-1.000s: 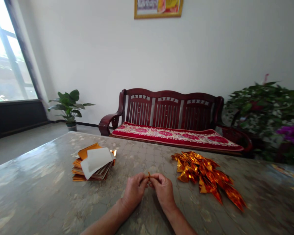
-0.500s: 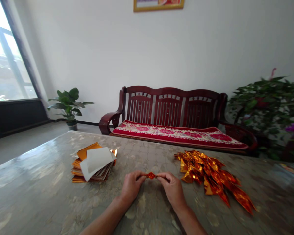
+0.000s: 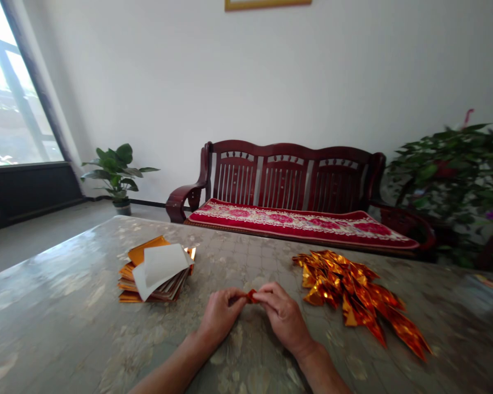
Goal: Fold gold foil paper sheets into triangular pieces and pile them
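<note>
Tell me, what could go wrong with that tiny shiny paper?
The small orange foil piece is pinched between the left hand and the right hand, so it might slip or tear. The right hand is close to the heap of folded gold foil pieces, so it could knock them out of place. The loose stack of orange and white papers might slide if bumped.

Single head-worn view from above the near side of the table (image 3: pixel 61 323), facing forward and down, close over the left hand (image 3: pixel 221 314) and right hand (image 3: pixel 284 318); wide-lens stretch at the edges, so tilt perhaps only roughly readable.
</note>
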Motion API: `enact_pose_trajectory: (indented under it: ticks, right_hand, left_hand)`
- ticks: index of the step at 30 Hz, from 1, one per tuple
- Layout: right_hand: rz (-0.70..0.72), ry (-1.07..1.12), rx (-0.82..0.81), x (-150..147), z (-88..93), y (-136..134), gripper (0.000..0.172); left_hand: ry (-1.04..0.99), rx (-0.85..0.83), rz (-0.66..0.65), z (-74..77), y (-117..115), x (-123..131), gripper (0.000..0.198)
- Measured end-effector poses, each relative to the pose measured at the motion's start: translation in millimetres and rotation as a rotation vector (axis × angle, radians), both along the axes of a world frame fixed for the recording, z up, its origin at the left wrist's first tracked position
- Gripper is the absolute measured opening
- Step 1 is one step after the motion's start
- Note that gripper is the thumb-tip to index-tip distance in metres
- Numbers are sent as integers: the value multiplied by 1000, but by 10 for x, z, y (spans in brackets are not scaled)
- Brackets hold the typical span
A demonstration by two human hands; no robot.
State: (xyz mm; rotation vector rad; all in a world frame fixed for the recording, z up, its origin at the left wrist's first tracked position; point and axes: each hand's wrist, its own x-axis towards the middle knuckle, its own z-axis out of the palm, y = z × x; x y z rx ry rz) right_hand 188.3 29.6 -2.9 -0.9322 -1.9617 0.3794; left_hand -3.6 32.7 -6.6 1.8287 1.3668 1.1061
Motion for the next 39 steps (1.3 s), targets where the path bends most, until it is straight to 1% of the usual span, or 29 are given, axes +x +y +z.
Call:
enact_pose_trajectory:
  ticks: [3, 5, 7, 10, 13, 16, 20, 23, 31, 39]
  right_hand:
    - [18, 12, -42, -6, -14, 0, 27]
    - [16, 37, -79, -13, -21, 8, 25]
    - [12, 60, -106, -19, -21, 15, 23]
    - [9, 70, -145, -23, -8, 12, 22]
    - [7, 49, -191, -22, 16, -5, 23]
    - [-11, 3, -194, -12, 47, -22, 23]
    - [-40, -59, -175, 13, 78, -36, 26]
    - [-29, -57, -171, 33, 82, -37, 27]
    - [13, -14, -193, 51, 33, -7, 20]
    - [27, 3, -189, 56, 28, -8, 20]
  left_hand:
    - [-6, 109, -23, 5, -3, -32, 25]
    - [4, 190, -81, 40, -7, -56, 26]
    - [12, 239, -164, 81, -12, -76, 23]
    - [19, 251, -231, 100, -8, -92, 23]
    - [58, 216, -267, 55, 18, -96, 25]
    - [77, 177, -297, 3, 52, -96, 24]
    - [59, 165, -264, -12, 84, -102, 25]
    - [72, 166, -244, -10, 93, -108, 25]
    - [79, 186, -171, -51, 85, -113, 25]
    - [111, 192, -187, -50, 69, -107, 27]
